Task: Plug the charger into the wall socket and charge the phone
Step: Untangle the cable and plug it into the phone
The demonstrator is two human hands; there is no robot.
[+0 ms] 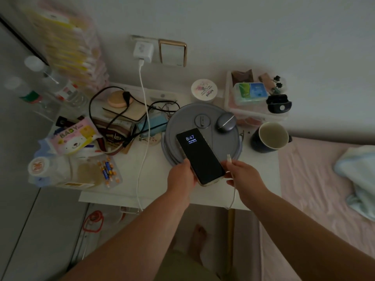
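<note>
Table [259, 191], white, crowded. Phone [199, 156]: centre, lit, far end on grey lid [229, 142]; left hand [182, 177] fingers clasp near end. Charger [142, 51]: 11 o'clock, seated in wall socket. Cable plug [228, 158]: pinched by right hand [246, 175], beside phone, unconnected. Risk: misaligned plug scrapes port; taut cable drags clutter.

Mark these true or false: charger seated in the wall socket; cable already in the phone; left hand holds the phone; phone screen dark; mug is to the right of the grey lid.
1. The charger is in the wall socket. True.
2. The cable plug is in the phone. False: the right hand holds it beside the phone, unplugged.
3. The left hand holds the phone. True.
4. The screen is dark. False: it shows 8:47.
5. The mug sits right of the grey lid. True.
</note>
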